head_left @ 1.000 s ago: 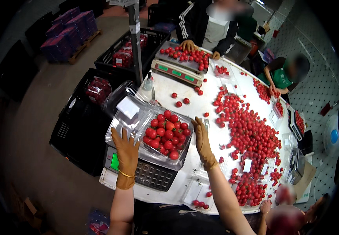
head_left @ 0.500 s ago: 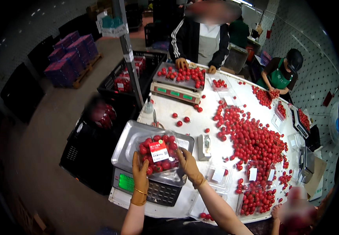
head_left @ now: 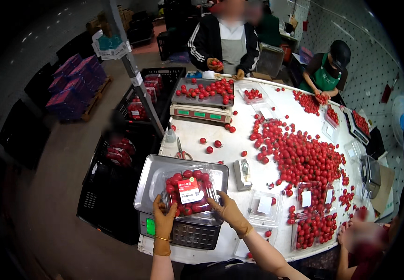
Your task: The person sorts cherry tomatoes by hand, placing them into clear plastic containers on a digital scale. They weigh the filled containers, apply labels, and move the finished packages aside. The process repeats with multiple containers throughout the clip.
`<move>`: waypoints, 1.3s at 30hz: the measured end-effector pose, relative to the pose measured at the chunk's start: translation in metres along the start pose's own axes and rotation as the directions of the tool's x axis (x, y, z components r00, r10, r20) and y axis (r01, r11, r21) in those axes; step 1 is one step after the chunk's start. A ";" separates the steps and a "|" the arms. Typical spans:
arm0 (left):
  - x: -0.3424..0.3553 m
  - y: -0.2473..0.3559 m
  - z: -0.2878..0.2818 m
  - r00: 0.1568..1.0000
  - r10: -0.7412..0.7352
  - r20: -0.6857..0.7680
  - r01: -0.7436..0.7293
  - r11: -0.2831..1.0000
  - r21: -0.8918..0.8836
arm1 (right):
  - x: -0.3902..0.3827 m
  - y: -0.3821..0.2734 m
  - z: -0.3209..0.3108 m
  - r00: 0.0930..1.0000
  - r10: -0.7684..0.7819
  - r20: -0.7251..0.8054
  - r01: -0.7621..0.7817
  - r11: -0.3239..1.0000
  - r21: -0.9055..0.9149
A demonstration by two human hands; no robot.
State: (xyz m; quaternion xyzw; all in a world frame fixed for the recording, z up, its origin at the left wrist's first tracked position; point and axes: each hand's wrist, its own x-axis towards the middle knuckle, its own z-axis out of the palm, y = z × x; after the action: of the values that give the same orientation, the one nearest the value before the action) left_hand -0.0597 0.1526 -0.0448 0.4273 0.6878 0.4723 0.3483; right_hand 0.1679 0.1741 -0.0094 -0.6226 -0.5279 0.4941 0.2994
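Observation:
A clear plastic box of cherry tomatoes (head_left: 202,185) with a red and white label sits at or just above the pan of a metal weighing scale (head_left: 153,173). My left hand (head_left: 164,218), in a tan glove, grips the box at its near left corner. My right hand (head_left: 230,213), gloved alike, has its fingers at the near right edge. Whether the box's weight rests on the pan, I cannot tell. Below the pan, the scale's green display (head_left: 151,226) is partly covered by my left hand.
Loose cherry tomatoes (head_left: 307,156) pile across the white table (head_left: 202,161). Scissors (head_left: 182,151), a small white device (head_left: 243,174) and lidded boxes (head_left: 263,205) lie nearby. Black crates (head_left: 106,205) stand left, beside a metal post (head_left: 132,67). Co-workers stand across and at right.
The view has shifted slightly. My hands and the box have moved a little toward me over the scale. Across the table, a co-worker's gloved hand has lifted up some tomatoes.

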 end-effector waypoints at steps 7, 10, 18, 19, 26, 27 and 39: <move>-0.012 0.007 0.000 0.959 -0.255 0.123 0.279 0.923 -0.266 | -0.006 0.006 0.000 0.997 0.070 0.044 -0.079 0.968 0.237; -0.015 0.006 -0.001 0.975 -0.207 0.082 0.222 0.930 -0.293 | -0.002 0.014 0.004 0.996 0.057 0.069 -0.076 0.950 0.304; -0.085 0.038 0.026 0.851 0.515 -0.101 -0.523 0.849 -0.072 | 0.067 0.122 -0.087 0.898 -0.045 -0.439 -0.003 0.994 -0.108; -0.097 0.043 0.039 0.853 0.518 0.063 -0.503 0.848 -0.170 | 0.077 0.125 -0.099 0.909 -0.019 -0.416 -0.082 0.971 -0.223; -0.113 0.022 0.168 0.734 -0.005 0.679 0.262 0.925 -0.276 | 0.113 0.127 -0.124 0.962 0.234 -0.143 -0.231 0.972 0.033; -0.107 0.012 0.181 0.704 -0.114 0.701 0.394 0.884 -0.252 | 0.112 0.129 -0.126 0.960 0.249 -0.129 -0.245 0.969 0.046; -0.054 -0.005 0.263 0.748 -0.330 0.576 0.496 0.855 -0.153 | -0.166 0.115 -0.109 0.825 0.555 0.104 -0.548 0.743 0.384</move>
State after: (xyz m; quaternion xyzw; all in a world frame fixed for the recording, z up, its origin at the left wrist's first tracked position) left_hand 0.1925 0.1948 -0.1271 0.3184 0.5632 0.3430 0.6810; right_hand 0.3186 0.0017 -0.0260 -0.6805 -0.2061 0.6516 0.2641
